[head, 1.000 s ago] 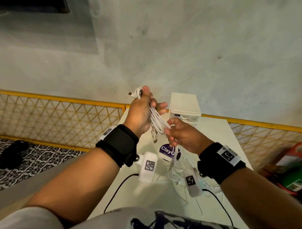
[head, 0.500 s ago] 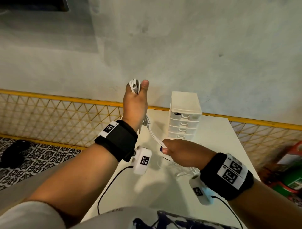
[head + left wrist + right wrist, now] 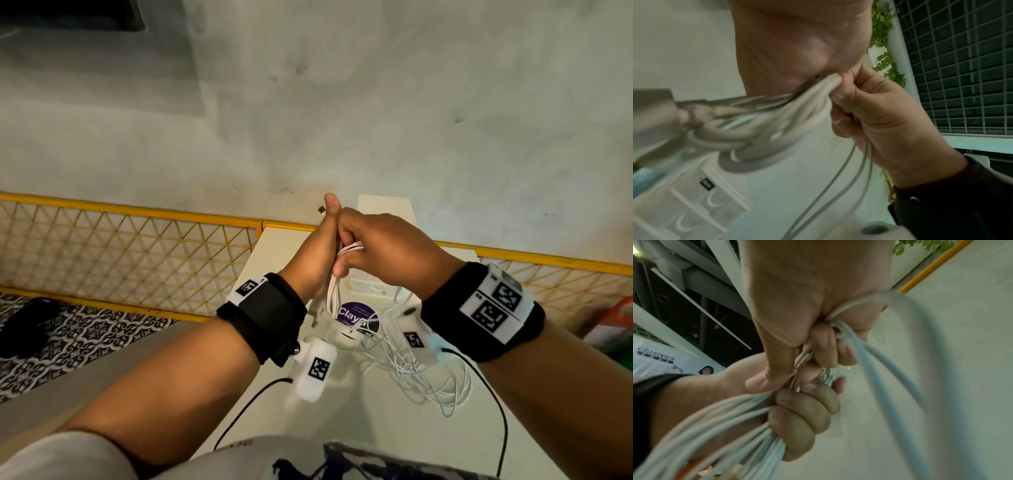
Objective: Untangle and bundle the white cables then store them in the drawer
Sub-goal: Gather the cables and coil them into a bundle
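Observation:
My left hand [image 3: 327, 240] is raised over the table, fingers curled round a folded bundle of white cables [image 3: 349, 248]. The bundle's loops hang below the fist [image 3: 329, 294]. My right hand [image 3: 346, 255] is pressed against the left one and grips the same cables, a strand [image 3: 830, 186] trailing down from it. In the right wrist view the left fingers [image 3: 803, 418] wrap the cable bundle [image 3: 725, 426] below the right fist [image 3: 824, 345]. A white drawer unit [image 3: 383, 205] stands behind the hands, its drawers [image 3: 690, 211] looking closed. More tangled white cable [image 3: 418, 370] lies on the table.
A round purple-labelled tin [image 3: 356, 315] sits on the white table [image 3: 274, 246] under the hands. Black wrist-camera leads [image 3: 493, 383] cross the near table. A yellow mesh fence [image 3: 137, 246] runs along the far edge before a grey wall. Patterned floor lies at left.
The right hand, low and pulling a strand taut half a second ago, has come up against the left hand. The left hand has dropped slightly with the bundle.

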`<state>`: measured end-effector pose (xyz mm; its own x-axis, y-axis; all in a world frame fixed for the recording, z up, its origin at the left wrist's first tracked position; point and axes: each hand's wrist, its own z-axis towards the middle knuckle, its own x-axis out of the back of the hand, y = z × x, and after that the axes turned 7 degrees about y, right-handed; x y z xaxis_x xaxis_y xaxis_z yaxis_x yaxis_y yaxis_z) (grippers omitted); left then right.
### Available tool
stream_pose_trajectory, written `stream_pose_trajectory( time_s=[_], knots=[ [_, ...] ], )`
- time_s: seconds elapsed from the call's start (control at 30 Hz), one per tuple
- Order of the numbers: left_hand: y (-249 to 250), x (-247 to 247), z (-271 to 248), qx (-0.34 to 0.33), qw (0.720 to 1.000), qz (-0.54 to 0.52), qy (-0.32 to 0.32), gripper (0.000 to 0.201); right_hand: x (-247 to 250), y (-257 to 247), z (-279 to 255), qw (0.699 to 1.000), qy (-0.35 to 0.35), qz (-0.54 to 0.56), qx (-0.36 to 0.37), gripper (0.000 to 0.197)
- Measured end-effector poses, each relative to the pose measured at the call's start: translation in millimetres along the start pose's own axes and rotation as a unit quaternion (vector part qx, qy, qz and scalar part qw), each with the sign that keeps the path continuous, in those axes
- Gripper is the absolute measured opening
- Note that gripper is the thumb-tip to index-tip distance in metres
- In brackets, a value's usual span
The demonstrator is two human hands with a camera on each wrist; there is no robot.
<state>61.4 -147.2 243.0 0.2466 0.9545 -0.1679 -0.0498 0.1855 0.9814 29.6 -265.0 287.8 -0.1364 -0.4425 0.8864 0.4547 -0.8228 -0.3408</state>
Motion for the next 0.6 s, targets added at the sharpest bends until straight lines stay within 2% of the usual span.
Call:
stream_pose_trajectory(
  time_s=[0.1,0.2,0.3,0.37,0.47,0.53,0.6],
  knots=[
    [-2.3,-4.1,-6.4,0.018,0.999,-0.018,-0.038,0.066,1.1,-0.2,-1.4,0.999,0.023,-0.035,-0.009,0.040],
    [-9.1,0.6,-7.1,0.018,0.993,-0.008,-0.120,0.063,2.9,0.1,-4.5,0.998,0.030,-0.049,-0.015,0.038],
    [-9.7,11.1,-3.5,0.047,0.980,-0.058,-0.186,0.061,7.7,3.2,-6.2,0.997,-0.027,0.061,-0.027,0.033],
    [-6.5,17.8,-1.5,0.042,0.981,-0.028,-0.185,0.050,15.6,10.4,-7.4,0.982,-0.082,0.166,-0.027,0.036],
    [-1.7,24.5,-1.1,0.031,0.990,0.046,-0.131,0.029,31.0,22.2,-7.8,0.964,-0.098,0.242,-0.058,0.034],
    [-1.5,22.3,-2.7,0.024,0.992,0.068,-0.102,0.028,37.8,23.5,-5.1,0.979,-0.075,0.172,-0.079,0.030],
    [-1.0,16.0,-5.5,0.020,0.992,0.075,-0.101,0.039,37.4,20.3,-2.3,0.995,0.002,0.078,-0.066,0.023]
  ],
)
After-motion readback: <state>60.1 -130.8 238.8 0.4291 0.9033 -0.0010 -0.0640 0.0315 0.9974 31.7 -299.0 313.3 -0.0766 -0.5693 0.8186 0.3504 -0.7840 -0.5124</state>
